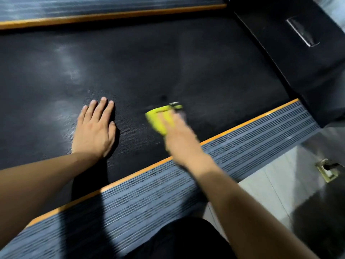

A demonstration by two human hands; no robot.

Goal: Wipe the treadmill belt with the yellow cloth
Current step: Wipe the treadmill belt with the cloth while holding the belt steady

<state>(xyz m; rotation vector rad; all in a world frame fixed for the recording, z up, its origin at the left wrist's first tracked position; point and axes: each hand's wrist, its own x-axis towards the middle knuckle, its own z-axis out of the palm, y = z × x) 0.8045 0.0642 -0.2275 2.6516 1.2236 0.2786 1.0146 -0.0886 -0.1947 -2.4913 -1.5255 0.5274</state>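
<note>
The right hand point(179, 135) has the cloth point(160, 118) pinned under its fingers, pressing it flat against the belt point(168, 62) close to the near side rail point(242, 146). The hand is blurred, so it looks to be mid-stroke, though I cannot tell which way it is travelling. The cloth sticks out ahead of the fingers, toward the belt's middle and far edge, folded into a wad whose long side runs roughly along the forearm's line.

The left hand point(95, 129) lies open and flat on the belt, palm down, fingers together, holding nothing. I'd judge it to be bracing the person's weight. It sits just to the left of the cloth, apart from it, about as far in from the near rail.

Most of the belt lies beyond both hands, toward the far rail point(112, 15), and pale smears show there and to the left. The motor cover point(298, 62) is off to the right. No containers are in sight.
</note>
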